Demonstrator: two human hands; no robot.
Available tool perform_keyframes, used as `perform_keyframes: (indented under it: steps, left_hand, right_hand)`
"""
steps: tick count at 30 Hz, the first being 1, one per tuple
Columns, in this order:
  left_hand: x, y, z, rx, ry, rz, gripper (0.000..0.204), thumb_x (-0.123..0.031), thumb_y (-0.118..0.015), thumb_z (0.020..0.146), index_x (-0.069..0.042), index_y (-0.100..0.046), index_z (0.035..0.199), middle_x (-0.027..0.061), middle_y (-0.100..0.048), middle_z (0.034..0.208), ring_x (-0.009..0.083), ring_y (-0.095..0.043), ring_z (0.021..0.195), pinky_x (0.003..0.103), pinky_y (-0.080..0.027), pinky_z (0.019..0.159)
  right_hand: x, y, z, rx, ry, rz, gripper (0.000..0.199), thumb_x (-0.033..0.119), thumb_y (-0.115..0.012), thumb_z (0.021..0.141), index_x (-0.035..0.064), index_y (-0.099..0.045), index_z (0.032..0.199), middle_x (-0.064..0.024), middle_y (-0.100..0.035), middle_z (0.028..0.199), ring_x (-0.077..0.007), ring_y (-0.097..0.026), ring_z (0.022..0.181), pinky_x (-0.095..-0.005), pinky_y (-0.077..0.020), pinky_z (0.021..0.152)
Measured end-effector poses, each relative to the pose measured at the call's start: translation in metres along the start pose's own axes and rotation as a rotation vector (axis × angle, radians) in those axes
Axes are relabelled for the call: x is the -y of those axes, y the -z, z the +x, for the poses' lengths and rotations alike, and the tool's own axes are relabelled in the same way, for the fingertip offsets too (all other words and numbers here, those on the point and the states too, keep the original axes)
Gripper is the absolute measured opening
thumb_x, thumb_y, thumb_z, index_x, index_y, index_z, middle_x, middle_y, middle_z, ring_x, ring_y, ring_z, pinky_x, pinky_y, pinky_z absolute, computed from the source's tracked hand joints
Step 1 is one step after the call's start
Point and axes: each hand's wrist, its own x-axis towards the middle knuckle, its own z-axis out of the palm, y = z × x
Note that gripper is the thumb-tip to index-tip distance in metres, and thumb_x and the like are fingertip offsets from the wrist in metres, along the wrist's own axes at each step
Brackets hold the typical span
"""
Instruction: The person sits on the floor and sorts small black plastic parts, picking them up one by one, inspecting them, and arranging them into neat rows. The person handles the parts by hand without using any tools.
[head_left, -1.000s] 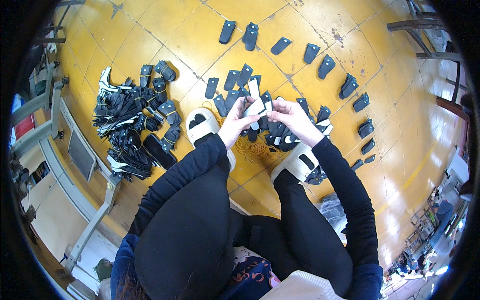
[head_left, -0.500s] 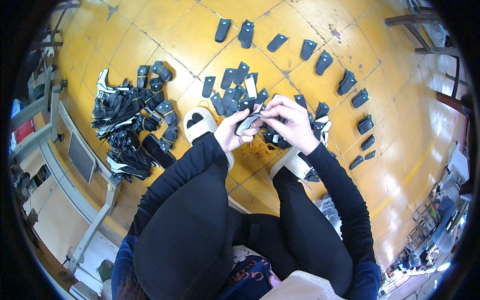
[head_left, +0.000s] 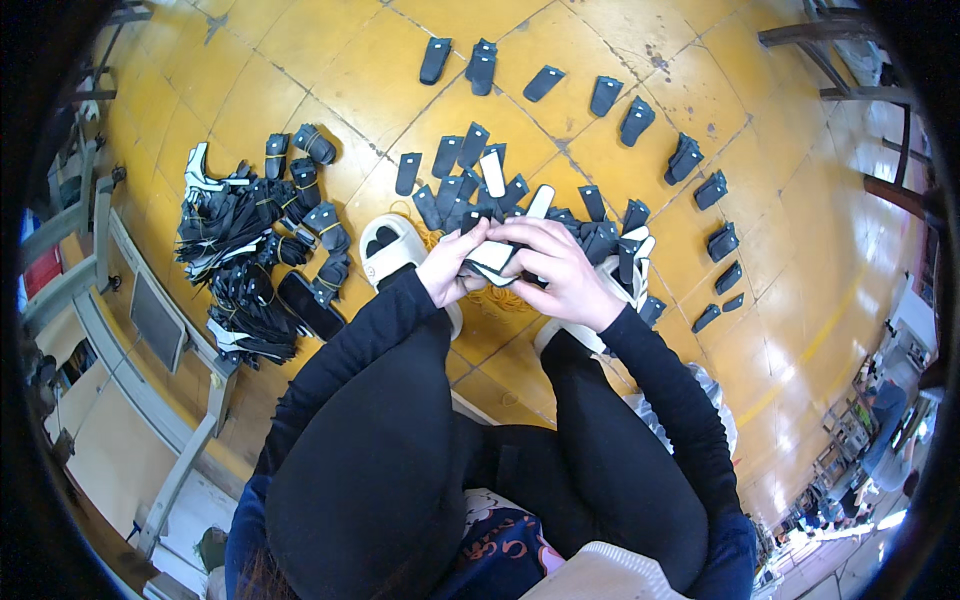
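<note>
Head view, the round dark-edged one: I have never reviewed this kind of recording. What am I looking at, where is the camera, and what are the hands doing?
There is no machine here. A person wears a wide fisheye camera on the head, looking down, so the picture is round and straight lines bend near the rim. The black shapes at the bottom are the person's own legs and sleeves. The left hand and right hand meet over a yellow tiled floor and together hold a small stack of flat black and white pieces. Many similar black pieces lie spread out ahead, with a bundled heap to the left. The feet wear white sandals.
</note>
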Motion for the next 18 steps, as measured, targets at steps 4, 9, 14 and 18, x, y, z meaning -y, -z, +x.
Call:
perform_keyframes:
  steps: [4, 9, 14, 18]
  left_hand:
    - [0.007, 0.003, 0.002, -0.014, 0.036, 0.154, 0.016, -0.031, -0.057, 0.093, -0.015, -0.059, 0.088, -0.0069, -0.05, 0.063, 0.0018, -0.039, 0.047, 0.019, -0.024, 0.04]
    - [0.006, 0.024, 0.004, 0.036, 0.0, 0.162, 0.016, -0.026, -0.059, 0.089, -0.01, -0.06, 0.092, -0.0051, -0.052, 0.066, 0.0022, -0.04, 0.047, 0.019, -0.024, 0.04]
    - [0.01, 0.024, 0.002, -0.106, -0.038, 0.295, 0.019, -0.028, -0.059, 0.086, -0.01, -0.061, 0.092, -0.0039, -0.056, 0.069, 0.0034, -0.05, 0.055, 0.018, -0.031, 0.042]
    - [0.013, 0.029, 0.003, -0.134, -0.033, 0.432, 0.023, -0.029, -0.058, 0.086, -0.01, -0.059, 0.099, -0.0024, -0.06, 0.08, 0.0051, -0.056, 0.066, 0.019, -0.04, 0.052]
  right_hand:
    - [0.005, -0.003, 0.0, 0.039, -0.138, 0.238, 0.016, 0.014, -0.067, 0.08, 0.0053, -0.064, 0.092, -0.0087, -0.059, 0.114, -0.0252, -0.053, 0.108, -0.0387, -0.0403, 0.091]
    - [0.008, -0.005, 0.01, 0.056, -0.136, 0.174, 0.022, 0.022, -0.055, 0.09, 0.0036, -0.067, 0.092, -0.0065, -0.059, 0.105, -0.0253, -0.054, 0.099, -0.0366, -0.0383, 0.09]
    - [0.013, -0.011, 0.014, 0.153, -0.202, 0.251, 0.022, 0.016, -0.052, 0.09, -0.0015, -0.063, 0.084, -0.0099, -0.054, 0.1, -0.0257, -0.052, 0.099, -0.0353, -0.0398, 0.089]
    - [0.01, -0.016, 0.009, 0.108, -0.376, 0.623, 0.019, 0.01, -0.047, 0.089, -0.0051, -0.057, 0.082, -0.0105, -0.052, 0.097, -0.0229, -0.051, 0.097, -0.0324, -0.0403, 0.088]
